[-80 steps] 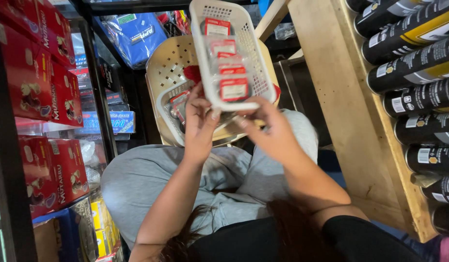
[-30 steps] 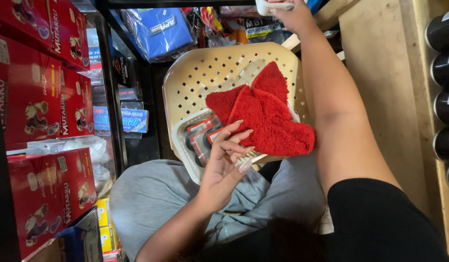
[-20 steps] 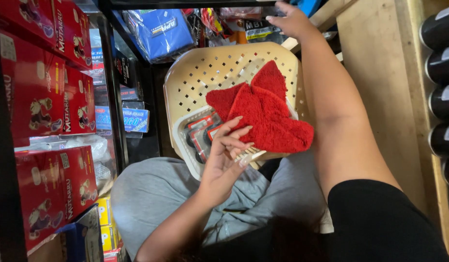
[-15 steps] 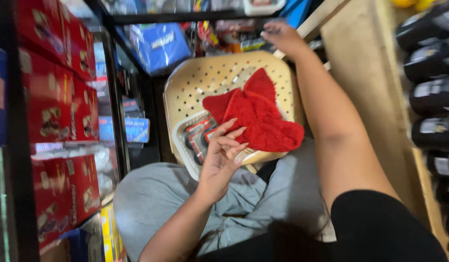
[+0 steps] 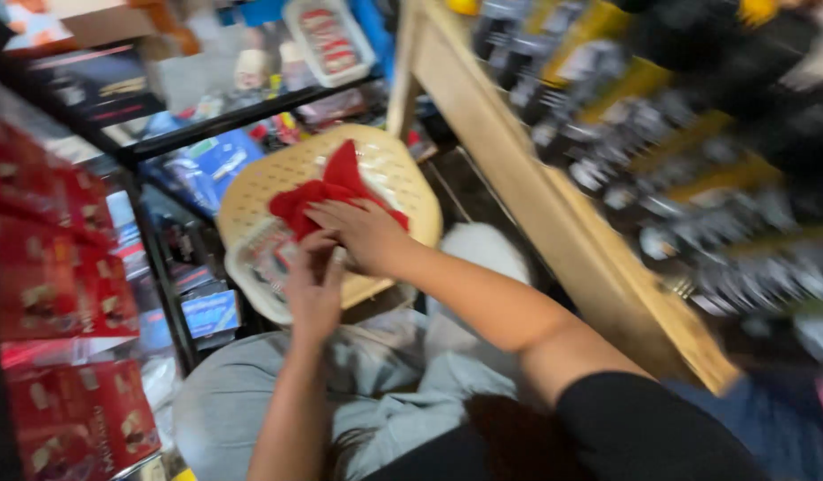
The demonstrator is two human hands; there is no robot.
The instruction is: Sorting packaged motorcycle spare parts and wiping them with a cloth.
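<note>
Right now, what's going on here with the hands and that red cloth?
A seated person has both hands on a beige perforated stool in front of their knees. The right hand rests on the red cloth lying on the stool. The left hand sits beside it at a white basket on the stool's near edge. Another white basket sits on the black shelf above. The picture is blurred.

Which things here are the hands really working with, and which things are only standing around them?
In hand:
- right hand on the red cloth
- left hand at the small white basket
- perforated beige seat under both

Standing around:
- red boxes
- dark bottles
- white basket on shelf
</note>
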